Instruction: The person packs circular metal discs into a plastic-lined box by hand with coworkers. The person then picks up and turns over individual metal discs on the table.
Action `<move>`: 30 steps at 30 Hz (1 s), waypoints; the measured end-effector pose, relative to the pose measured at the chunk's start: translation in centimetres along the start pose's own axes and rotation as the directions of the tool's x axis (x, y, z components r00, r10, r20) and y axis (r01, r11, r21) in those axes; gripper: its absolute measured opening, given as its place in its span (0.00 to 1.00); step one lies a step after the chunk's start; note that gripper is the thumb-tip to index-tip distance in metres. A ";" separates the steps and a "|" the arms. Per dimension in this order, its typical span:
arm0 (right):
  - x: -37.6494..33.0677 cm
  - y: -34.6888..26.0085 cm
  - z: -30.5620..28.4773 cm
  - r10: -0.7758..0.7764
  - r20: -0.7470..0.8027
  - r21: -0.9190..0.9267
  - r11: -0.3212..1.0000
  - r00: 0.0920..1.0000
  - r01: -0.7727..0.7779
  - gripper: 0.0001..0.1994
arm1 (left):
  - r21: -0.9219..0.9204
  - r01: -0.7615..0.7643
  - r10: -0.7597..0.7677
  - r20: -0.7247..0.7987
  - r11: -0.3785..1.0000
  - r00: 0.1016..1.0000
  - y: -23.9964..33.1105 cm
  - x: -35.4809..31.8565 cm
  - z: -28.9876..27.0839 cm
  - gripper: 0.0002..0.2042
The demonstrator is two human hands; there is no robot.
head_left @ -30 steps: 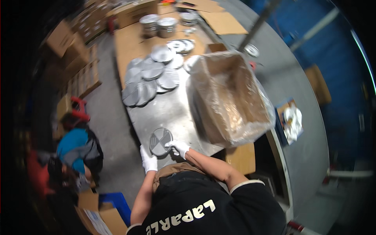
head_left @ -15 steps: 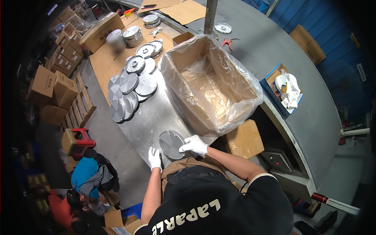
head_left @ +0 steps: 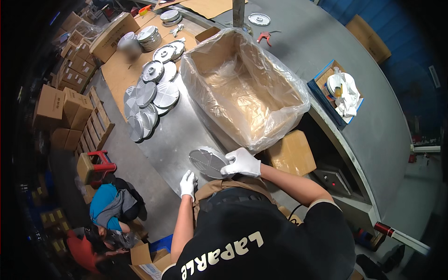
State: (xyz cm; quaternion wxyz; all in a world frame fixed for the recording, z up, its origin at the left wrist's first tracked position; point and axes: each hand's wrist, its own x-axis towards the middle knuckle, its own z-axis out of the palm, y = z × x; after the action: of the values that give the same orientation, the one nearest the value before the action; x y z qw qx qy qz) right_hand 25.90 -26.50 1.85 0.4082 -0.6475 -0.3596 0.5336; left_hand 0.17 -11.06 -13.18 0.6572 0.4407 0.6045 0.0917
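Observation:
A round grey disc [head_left: 205,161] with a patterned, slotted face is tilted up above the near end of the metal table. My right hand [head_left: 243,163], in a white glove, grips its right edge with thumb and fingers. Beside the table's near left edge, my gloved left hand [head_left: 188,184] holds nothing, its fingers apart and just short of the disc. Farther along the table lies a spread of similar discs [head_left: 146,94], overlapping one another; some show a raised hub [head_left: 152,71]. Right of these stands a large carton [head_left: 242,88] lined with clear plastic.
Stacked discs [head_left: 149,38] stand at the table's far end. On the grey worktop to the right are red-handled pliers [head_left: 264,37], a single disc [head_left: 259,19] and a small box [head_left: 337,95] with a tub and tissue. Two people [head_left: 109,205] crouch at lower left near a red stool [head_left: 101,161].
My right hand has raised and tilted the disc away from the tabletop. My left hand has shifted slightly right, closer to it. The whole view has moved a little.

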 end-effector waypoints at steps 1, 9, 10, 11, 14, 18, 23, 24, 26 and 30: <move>-0.6 0.0 -0.4 0.026 -0.014 0.063 0.998 1.000 -0.025 0.10 | 0.031 0.009 -0.010 0.022 0.999 1.000 0.0 0.0 0.1 0.23; -2.8 -1.9 -1.9 0.004 -0.057 0.234 0.972 0.998 0.009 0.11 | 0.065 -0.077 0.069 0.119 0.995 0.990 0.5 1.1 2.3 0.19; -3.0 -2.5 -2.2 0.000 -0.057 0.186 0.983 0.998 0.011 0.11 | 0.079 -0.100 0.091 0.107 0.992 0.990 0.6 1.1 2.5 0.18; -3.0 -3.1 -2.4 0.032 -0.055 0.120 0.992 0.998 -0.026 0.11 | 0.067 -0.122 0.115 0.108 0.990 0.988 0.6 0.9 2.6 0.18; -2.4 -4.4 -2.0 -0.013 -0.086 0.289 0.957 0.996 0.038 0.09 | 0.092 -0.188 0.178 0.099 0.978 0.979 0.8 0.3 2.5 0.19; 0.1 -4.1 0.3 -0.016 -0.109 0.186 0.982 0.994 0.036 0.10 | 0.017 -0.019 0.018 0.054 1.000 0.998 1.4 -1.2 2.1 0.21; 4.4 -1.4 4.4 0.049 0.002 0.430 0.901 0.999 -0.045 0.06 | -0.571 0.204 -0.051 0.272 0.795 0.961 3.9 -2.9 1.4 0.22; 5.4 -0.9 5.0 0.143 0.043 0.500 0.854 0.989 -0.146 0.07 | -0.686 0.221 0.070 0.369 0.694 0.927 4.0 -3.2 1.3 0.23; 6.8 -0.4 6.2 0.335 0.134 0.621 0.705 0.933 -0.343 0.08 | -0.802 0.252 0.255 0.443 0.542 0.860 3.9 -3.3 0.9 0.23; 6.4 -0.7 6.3 0.344 0.102 0.310 0.881 0.933 -0.358 0.15 | -0.753 0.096 0.143 0.245 0.651 0.959 1.9 -2.3 -0.8 0.22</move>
State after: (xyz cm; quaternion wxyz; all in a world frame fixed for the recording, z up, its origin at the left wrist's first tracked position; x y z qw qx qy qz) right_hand 20.81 -19.56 -0.61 0.3972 -0.6142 -0.1531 0.6645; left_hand -0.36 -11.09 -10.10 0.8587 0.1422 0.4047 0.2803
